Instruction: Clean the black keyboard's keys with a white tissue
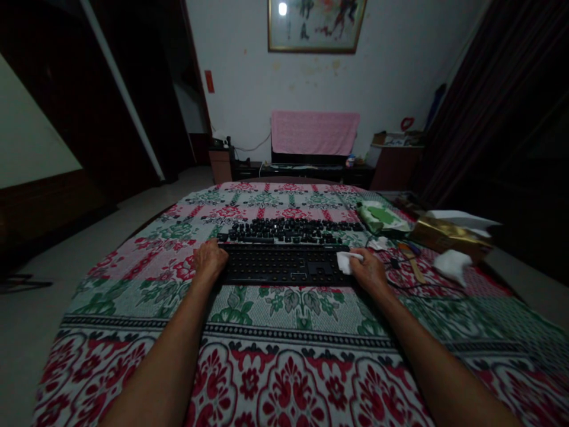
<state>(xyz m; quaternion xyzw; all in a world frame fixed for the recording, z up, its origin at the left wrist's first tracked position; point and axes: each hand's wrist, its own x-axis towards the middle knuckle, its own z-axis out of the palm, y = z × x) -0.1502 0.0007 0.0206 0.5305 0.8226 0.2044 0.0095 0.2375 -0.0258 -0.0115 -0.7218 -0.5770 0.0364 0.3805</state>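
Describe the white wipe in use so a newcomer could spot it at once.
On the floral tablecloth lies a black keyboard, with the left hand at one end. The wipe is the small white wad at its other end, held by the right hand; the other white wads lie loose farther right.

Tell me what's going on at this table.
A person is at a table with a floral cloth. Their left hand rests on the left end of a black keyboard, while the right hand holds a white wipe at its right end. What look like keycaps lie just behind.
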